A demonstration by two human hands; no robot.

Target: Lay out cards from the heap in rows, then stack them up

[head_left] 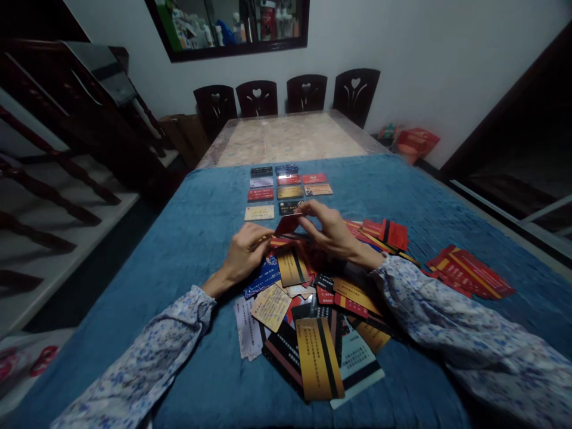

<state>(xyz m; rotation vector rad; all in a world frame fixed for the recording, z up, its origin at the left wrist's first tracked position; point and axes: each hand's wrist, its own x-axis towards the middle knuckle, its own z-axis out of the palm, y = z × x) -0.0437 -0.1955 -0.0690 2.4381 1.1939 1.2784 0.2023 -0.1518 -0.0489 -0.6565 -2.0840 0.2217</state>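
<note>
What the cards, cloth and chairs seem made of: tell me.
Cards: likely plastic, smooth and somewhat glossy; they look thin and stiff, and one far card catches glare. Cloth: fabric, matte, with soft creases; exact fibre unclear. Chairs: probably dark wood, judging by the brown backs with heart cut-outs; finish hard to tell.

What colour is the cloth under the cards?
The cloth is blue, in the head view.

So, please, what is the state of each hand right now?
Left hand: curled, close to a dark red rectangular card; whether it grips anything cannot be told.
Right hand: closed, holding that card.
</note>
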